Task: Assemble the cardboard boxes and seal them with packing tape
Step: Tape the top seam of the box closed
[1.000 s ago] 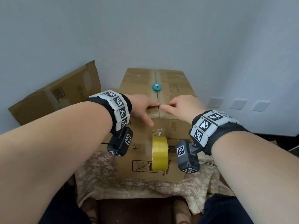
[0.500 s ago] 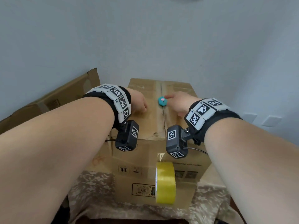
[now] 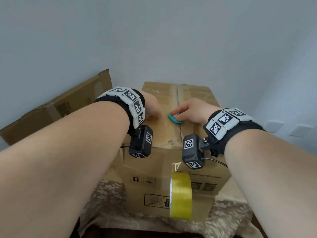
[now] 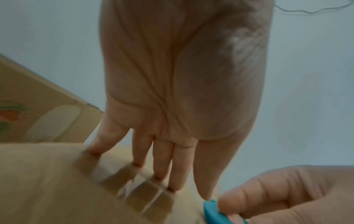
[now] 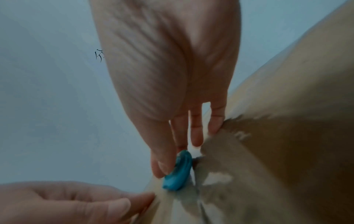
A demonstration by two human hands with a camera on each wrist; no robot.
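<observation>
A closed cardboard box (image 3: 197,100) stands before me, its top flaps meeting at a centre seam. A small teal disc (image 3: 174,118) lies on that seam. My right hand (image 3: 176,114) pinches the teal disc (image 5: 178,171) between thumb and fingers (image 5: 159,165). My left hand (image 3: 157,114) lies on the left flap beside it, and the left wrist view shows its straight fingers (image 4: 162,166) pressing the cardboard. A yellow tape roll (image 3: 181,194) sits against the box's front face, with a loose clear end sticking up.
A second, flattened cardboard box (image 3: 68,107) leans against the wall at the left. The box rests on a camouflage-patterned cloth (image 3: 106,194). Pale walls close in behind and to the right, with wall plates (image 3: 274,126) low down.
Both hands have moved from the near edge of the box top toward its middle. The right hand has reached the teal disc and pinched it. The head view has come closer.
</observation>
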